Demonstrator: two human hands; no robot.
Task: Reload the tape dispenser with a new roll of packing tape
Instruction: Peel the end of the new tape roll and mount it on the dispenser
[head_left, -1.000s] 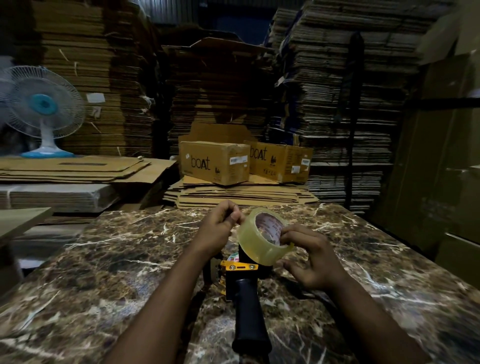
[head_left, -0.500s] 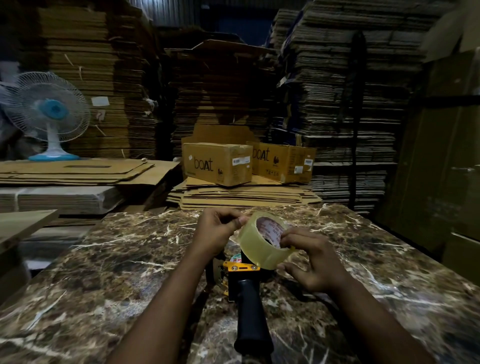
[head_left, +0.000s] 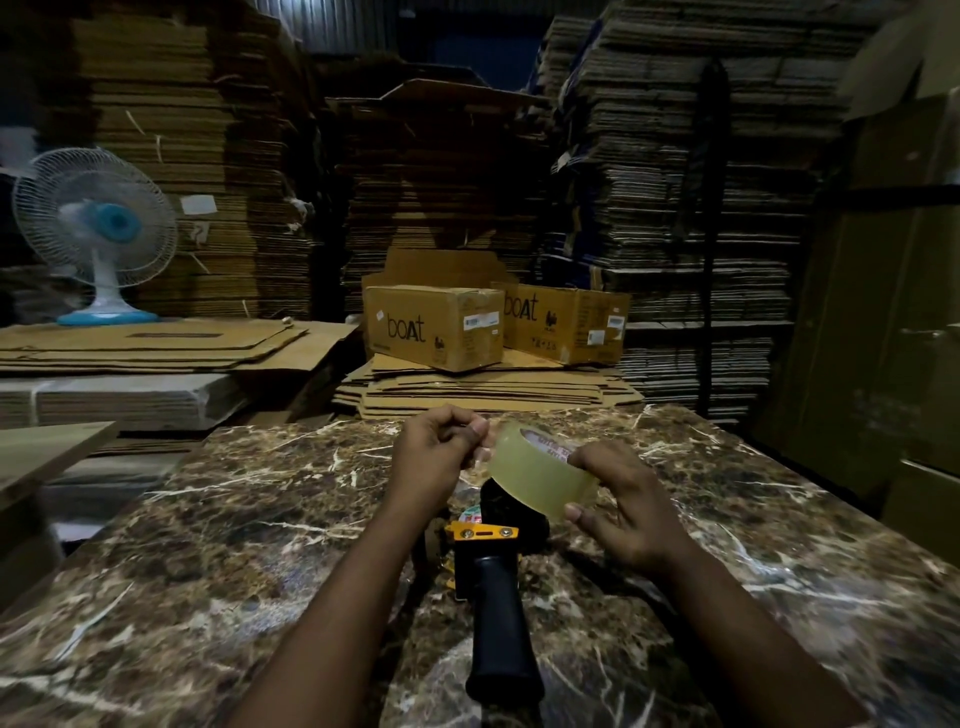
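The right hand (head_left: 621, 499) grips the roll (head_left: 540, 475) by its rim, just above the dispenser (head_left: 496, 582) on the worktop (head_left: 208, 545). The left hand (head_left: 441, 457) pinches at its edge, probably the loose end. The roll looks light, stiff and slick; holding the rim suits it.

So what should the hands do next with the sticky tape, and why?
Probably pull the loose end out a little further. The left hand pinches something at the edge of the tape roll, which the right hand grips above the dispenser lying on the table. The roll is not yet seated in it.
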